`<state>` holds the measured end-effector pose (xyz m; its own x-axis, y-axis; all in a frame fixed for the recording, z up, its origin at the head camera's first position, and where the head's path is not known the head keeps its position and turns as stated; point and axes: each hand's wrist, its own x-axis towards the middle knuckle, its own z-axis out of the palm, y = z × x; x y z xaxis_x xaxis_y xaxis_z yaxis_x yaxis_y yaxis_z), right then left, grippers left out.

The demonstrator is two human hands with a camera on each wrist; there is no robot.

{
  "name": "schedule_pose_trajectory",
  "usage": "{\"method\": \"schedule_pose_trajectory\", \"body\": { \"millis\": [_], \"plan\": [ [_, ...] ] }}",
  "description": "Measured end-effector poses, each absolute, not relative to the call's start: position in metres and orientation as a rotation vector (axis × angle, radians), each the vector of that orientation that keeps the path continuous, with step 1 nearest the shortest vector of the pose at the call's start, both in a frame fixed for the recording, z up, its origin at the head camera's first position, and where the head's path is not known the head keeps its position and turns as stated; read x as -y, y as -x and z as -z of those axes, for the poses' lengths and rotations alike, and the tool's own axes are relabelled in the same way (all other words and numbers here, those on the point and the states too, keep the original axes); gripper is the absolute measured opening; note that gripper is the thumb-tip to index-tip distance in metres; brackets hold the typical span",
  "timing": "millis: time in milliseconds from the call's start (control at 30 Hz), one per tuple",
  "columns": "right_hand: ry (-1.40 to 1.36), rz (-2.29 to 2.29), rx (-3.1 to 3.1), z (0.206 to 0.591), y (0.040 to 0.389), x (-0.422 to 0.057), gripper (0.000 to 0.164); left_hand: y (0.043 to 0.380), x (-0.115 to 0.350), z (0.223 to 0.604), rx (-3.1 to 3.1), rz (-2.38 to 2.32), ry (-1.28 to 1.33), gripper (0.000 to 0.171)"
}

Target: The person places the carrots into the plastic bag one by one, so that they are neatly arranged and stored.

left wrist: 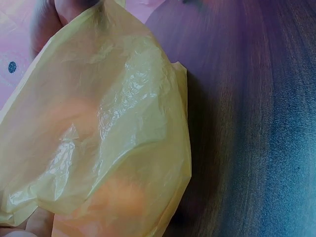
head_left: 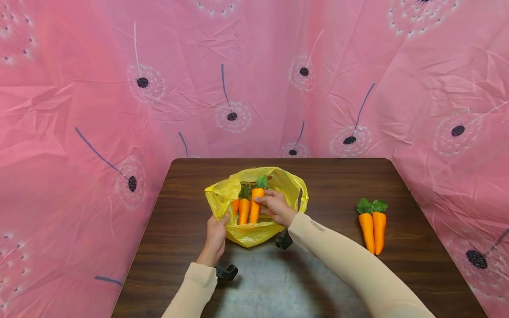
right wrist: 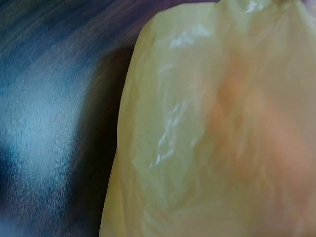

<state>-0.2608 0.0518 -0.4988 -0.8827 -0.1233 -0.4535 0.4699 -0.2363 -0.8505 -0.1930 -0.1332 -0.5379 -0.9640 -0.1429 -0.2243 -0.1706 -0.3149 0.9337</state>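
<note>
A yellow plastic bag (head_left: 248, 238) lies with its mouth spread wide on the table, and carrots with green tops show inside it. My left hand (head_left: 215, 236) pinches the bag's near left rim. Reaching into the mouth from the right, my right hand (head_left: 278, 206) grips an upright orange carrot (head_left: 256, 207) near its leafy end. Beside that one, to its left, leans another carrot (head_left: 244, 212). The thin yellow plastic (left wrist: 123, 98) fills much of the left wrist view, with orange showing faintly through. In the right wrist view the bag (right wrist: 168, 123) hides the fingers.
Two carrots (head_left: 374, 227) with leafy tops lie side by side on the right part of the brown wooden table (head_left: 330, 181). A pink patterned curtain (head_left: 262, 88) hangs behind the table and along its sides.
</note>
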Motion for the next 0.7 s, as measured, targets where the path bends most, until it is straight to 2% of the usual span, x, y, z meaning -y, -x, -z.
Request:
{"method": "schedule_pose_trajectory", "body": {
  "millis": [300,700],
  "plan": [
    [-0.488,1.923,-1.959,0.514,0.272,-0.044,0.057,0.192,0.134,0.543,-1.808,-2.501,0.416,0.037],
    [-0.463,1.850,-2.091,0.525,0.272,-0.036,0.054,0.190,0.137,0.545,-1.845,-2.473,0.425,0.034]
  ]
}}
